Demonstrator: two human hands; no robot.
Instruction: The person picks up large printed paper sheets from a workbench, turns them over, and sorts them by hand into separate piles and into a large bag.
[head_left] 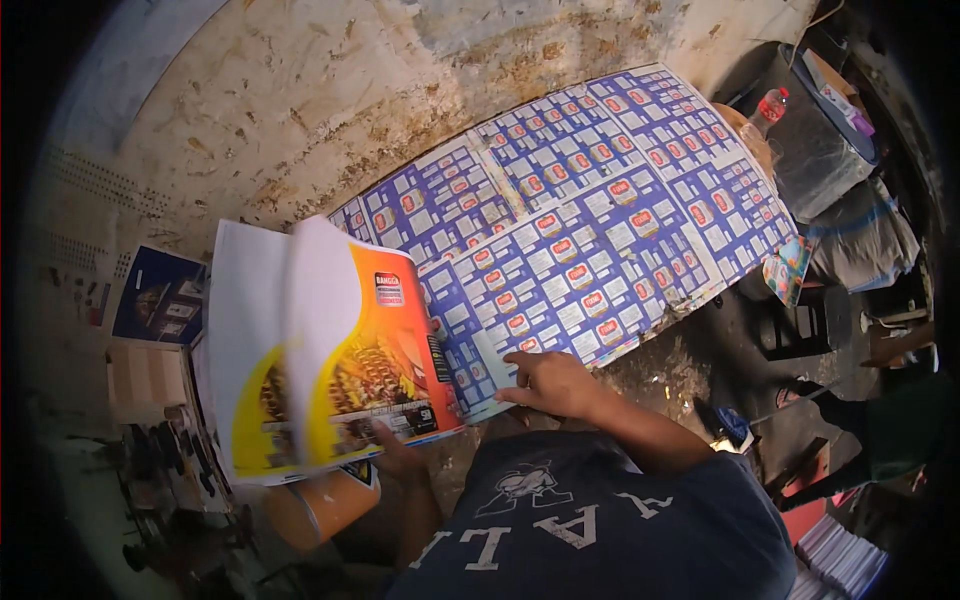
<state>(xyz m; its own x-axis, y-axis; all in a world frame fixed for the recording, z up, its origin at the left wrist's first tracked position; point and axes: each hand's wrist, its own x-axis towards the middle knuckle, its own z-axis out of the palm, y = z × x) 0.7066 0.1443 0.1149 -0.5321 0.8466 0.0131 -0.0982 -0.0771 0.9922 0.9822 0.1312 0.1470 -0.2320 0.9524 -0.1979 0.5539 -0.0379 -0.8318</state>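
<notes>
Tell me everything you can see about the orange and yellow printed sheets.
The printed sheets look like large, slightly glossy paper: white at the left, a curving yellow band, then orange-red with a food picture. At least two overlap, the front one bowed along its left side. They partly cover the left end of the blue-patterned surface. The left hand grips their lower edge.

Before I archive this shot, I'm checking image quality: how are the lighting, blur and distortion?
Head view: the blue printed sheets are well lit, the left hand sits in dimmer light; same view, the curled sheet looks soft at its fold, perhaps from motion; again head view, fisheye distortion bends straight edges and the rim falls dark.
</notes>
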